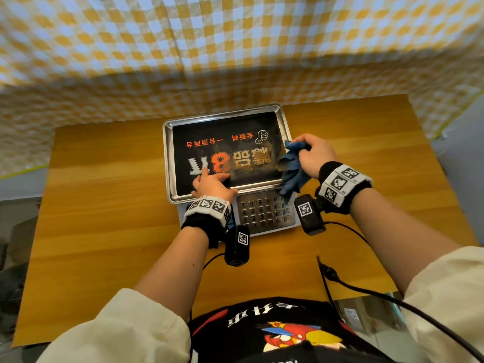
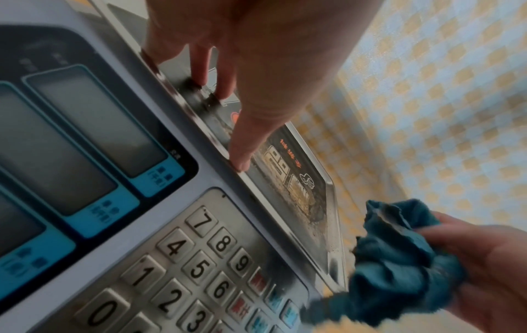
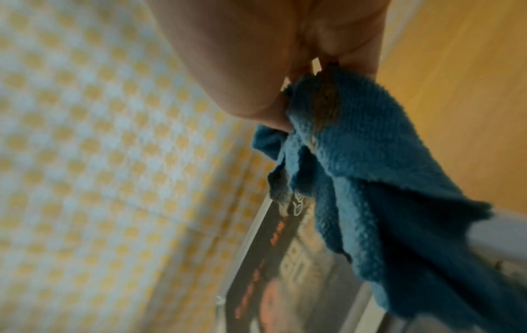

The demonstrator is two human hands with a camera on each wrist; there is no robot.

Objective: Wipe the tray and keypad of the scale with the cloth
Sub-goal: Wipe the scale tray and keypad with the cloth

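From your head view, the scale sits on the wooden desk; your left hand rests on the steel tray, fingers straight; your right hand grips the blue cloth bunched above the tray's right edge. Left wrist: straight fingers press the tray rim beside the keypad. Right wrist: the cloth hangs from your clenched fingers over the smeared tray.

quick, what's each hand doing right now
Left hand: open, fingers pressing on the scale tray.
Right hand: gripping the bunched blue cloth.
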